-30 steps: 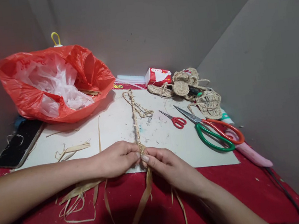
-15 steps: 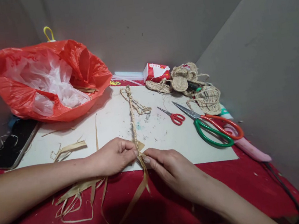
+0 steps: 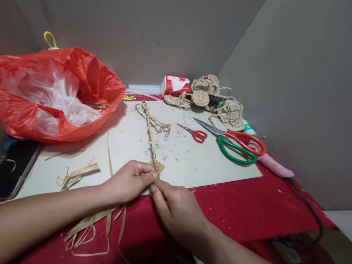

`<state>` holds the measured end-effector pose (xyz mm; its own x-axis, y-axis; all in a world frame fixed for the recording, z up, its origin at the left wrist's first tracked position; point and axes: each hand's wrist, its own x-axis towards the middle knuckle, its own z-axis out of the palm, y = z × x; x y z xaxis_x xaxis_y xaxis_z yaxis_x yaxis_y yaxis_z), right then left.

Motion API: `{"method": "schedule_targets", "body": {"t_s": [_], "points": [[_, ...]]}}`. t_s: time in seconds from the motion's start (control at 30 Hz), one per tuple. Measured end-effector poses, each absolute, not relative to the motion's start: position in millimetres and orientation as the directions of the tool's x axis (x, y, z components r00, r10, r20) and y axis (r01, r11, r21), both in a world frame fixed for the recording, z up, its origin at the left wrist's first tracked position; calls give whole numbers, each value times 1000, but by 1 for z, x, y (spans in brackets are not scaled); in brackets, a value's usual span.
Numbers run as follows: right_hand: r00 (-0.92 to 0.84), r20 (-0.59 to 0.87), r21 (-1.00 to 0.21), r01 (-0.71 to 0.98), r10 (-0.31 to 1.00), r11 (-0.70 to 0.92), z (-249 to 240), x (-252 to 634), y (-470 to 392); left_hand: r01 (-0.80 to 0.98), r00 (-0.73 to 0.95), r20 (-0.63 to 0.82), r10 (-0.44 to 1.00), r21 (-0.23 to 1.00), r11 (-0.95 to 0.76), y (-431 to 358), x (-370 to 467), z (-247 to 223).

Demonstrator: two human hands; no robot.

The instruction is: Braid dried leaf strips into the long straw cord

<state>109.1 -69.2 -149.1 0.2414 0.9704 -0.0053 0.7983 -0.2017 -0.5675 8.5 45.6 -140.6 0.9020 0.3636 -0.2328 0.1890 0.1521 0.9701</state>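
Braid (image 3: 152,146) of straw-coloured plant fibre, narrow and knobbly, runs up from the fingertips across a white board (image 3: 187,167), its near end at the board's front edge. Compared with half a second ago, the right hand (image 3: 180,208) has come in leftward and turned, so that its fingertips sit just under those of the left hand (image 3: 129,181); the long strip that hung below the fingers then is now out of sight. The left hand pinches the braid's near end between thumb and fingers from the left side; the right hand, thumb and finger pressed together, grips the fibre directly below. A flat tan flap (image 3: 159,166) sticks out to the braid's right.

A loose twisted cord (image 3: 159,126) curls beside the far part of the braid. Further right lie small scissors (image 3: 199,136) with red handles and large steel scissors (image 3: 224,133) with one green and one orange loop. Behind them sit rough, coiled woven pieces (image 3: 200,98). Dry, papery strips (image 3: 89,223) trail over the red cloth (image 3: 239,206) by the left forearm. A crinkled red plastic bag (image 3: 111,88) stands at the far left, near a black phone (image 3: 8,173).
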Motion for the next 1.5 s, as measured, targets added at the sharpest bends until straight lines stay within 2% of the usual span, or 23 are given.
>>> {"method": "schedule_targets", "body": {"t_s": [0.1, 0.17, 0.23, 0.33, 0.4, 0.47, 0.53, 0.6, 0.67, 0.77, 0.83, 0.97, 1.03, 1.1, 1.2, 1.33, 1.5], "points": [[217, 47, -253, 947, 975, -198, -151, 108, -69, 168, 906, -234, 352, 964, 207, 44, 8, -141], [168, 74, -155, 976, 983, -155, -152, 103, -71, 165, 905, -244, 350, 957, 240, 42, 7, -140], [80, 79, -135, 988, 994, -69, -151, 97, -78, 176, 892, -260, 369, 953, 246, 41, 7, -137], [-82, 66, -236, 967, 995, 95, -140, 94, -95, 216, 871, -294, 394, 949, 232, 41, 5, -132], [-110, 102, -410, 901, 989, 142, -128, 103, -105, 212, 871, -295, 394, 947, 241, 42, 4, -128], [91, 181, -597, 801, 979, 36, -115, 118, -109, 182, 881, -277, 384, 947, 266, 43, 3, -126], [321, 183, -744, 663, 929, -82, -106, 134, -102, 155, 894, -259, 365, 945, 288, 43, 3, -125], [394, 62, -859, 488, 917, -152, -106, 145, -89, 127, 906, -240, 349, 940, 317, 43, 4, -125], [268, -111, -932, 306, 957, -194, -113, 148, -73, 93, 928, -207, 310, 934, 346, 43, 5, -127], [14, -300, -948, 105, 954, -299, -125, 149, -55, 93, 947, -190, 257, 933, 349, 46, 5, -131], [-64, -364, -931, 41, 929, -362, -130, 151, -49, 134, 946, -211, 247, 946, 297, 50, 5, -133], [-179, -437, -888, -70, 881, -455, -133, 159, -44, 187, 954, -206, 217, 977, 104, 57, 5, -130], [-216, -453, -859, -156, 865, -488, -135, 159, -43, 216, 951, -200, 237, 975, -44, 58, 4, -126], [-200, -448, -839, -242, 872, -487, -138, 155, -44, 243, 943, -169, 286, 938, -245, 57, 3, -122], [-60, -439, -849, -298, 896, -436, -144, 146, -47, 291, 928, -118, 354, 822, -489, 55, 1, -115], [143, -447, -867, -309, 883, -390, -150, 133, -52, 335, 924, -145, 354, 752, -567, 50, -3, -107], [165, -476, -787, -518, 864, -335, -150, 119, -55, 304, 917, -53, 395, 734, -607, 35, -9, -112]]}}
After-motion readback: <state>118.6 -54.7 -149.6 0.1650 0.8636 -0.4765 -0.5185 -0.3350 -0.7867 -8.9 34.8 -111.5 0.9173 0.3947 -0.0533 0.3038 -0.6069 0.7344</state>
